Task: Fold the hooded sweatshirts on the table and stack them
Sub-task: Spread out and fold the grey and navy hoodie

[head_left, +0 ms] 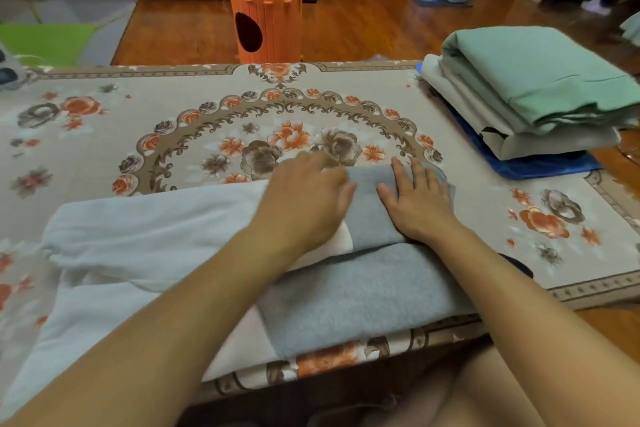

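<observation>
Head view: the grey-and-white hooded sweatshirt (346,291) lies at the near edge of the counter (207,121), which carries a floral-print cloth. The left hand (304,198) and right hand (417,203) rest flat on a folded grey fleece panel, fingers (403,172) extended and gripping nothing. The white portion spreads leftward, soft and creased. A stack of folded sweatshirts (540,90), green uppermost, sits at the far right corner.
</observation>
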The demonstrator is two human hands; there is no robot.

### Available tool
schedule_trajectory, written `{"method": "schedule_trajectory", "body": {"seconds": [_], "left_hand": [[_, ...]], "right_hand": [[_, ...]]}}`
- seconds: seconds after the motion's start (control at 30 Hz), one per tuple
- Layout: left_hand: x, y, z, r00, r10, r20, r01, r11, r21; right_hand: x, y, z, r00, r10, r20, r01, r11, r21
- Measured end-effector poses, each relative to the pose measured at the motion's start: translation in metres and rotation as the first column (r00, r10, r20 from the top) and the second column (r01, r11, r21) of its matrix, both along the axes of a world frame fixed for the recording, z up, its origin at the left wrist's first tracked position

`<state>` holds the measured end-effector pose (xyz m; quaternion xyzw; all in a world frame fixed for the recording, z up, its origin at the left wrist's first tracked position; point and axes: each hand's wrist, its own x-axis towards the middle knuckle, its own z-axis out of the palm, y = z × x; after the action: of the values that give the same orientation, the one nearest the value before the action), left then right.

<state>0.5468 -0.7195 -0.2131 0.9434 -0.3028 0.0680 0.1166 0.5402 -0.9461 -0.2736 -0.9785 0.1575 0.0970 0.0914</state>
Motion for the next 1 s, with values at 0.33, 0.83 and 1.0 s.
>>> {"method": "schedule_trajectory", "body": {"seconds": [0.33,0.83,1.0], "left_hand": [[0.003,-0.025,-0.065,0.929,-0.035,-0.369,0.056,0.997,0.047],[-0.024,0.271,-0.021,0.322,0.778,-0.54,-0.945,0.303,-0.127],[-0.013,0.271,-0.02,0.294,0.637,-0.713,-0.936,0.343,-0.079]], "right_hand": [[0.017,0.05,0.035,0.945,0.156,0.287,-0.199,0.971,0.13],[0.006,0.113,0.012,0.81,0.47,0.35,-0.441,0.882,-0.166],[-0.028,0.172,0.01,0.564,0.823,0.07,-0.825,0.559,0.081]]}}
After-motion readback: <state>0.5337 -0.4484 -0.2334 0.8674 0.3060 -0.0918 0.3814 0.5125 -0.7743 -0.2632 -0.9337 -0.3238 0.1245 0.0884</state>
